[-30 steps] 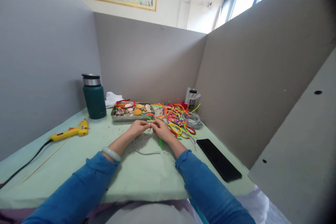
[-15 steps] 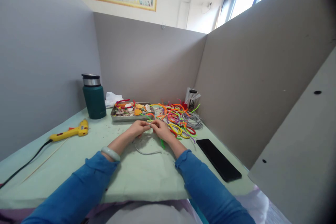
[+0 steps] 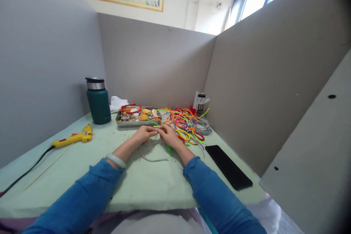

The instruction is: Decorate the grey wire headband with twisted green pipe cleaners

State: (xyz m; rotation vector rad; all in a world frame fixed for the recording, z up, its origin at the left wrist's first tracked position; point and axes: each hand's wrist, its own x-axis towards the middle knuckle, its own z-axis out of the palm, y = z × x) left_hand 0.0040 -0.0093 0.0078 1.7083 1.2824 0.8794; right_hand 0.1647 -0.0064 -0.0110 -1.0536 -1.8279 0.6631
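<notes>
Left hand (image 3: 144, 133), right hand (image 3: 168, 135) — narrow grip, contents unclear; tray (image 3: 134, 124) and pipe cleaners (image 3: 181, 119) just beyond.

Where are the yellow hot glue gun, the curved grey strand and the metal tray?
Yellow hot glue gun (image 3: 71, 139): head view, on the handle.
Curved grey strand (image 3: 154, 160): head view, lower middle of its curve.
Metal tray (image 3: 131, 124): head view, on its front wall.

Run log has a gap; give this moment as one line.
left hand: pinched, contents unclear; right hand: pinched, contents unclear; gray cord: curved on table
</notes>
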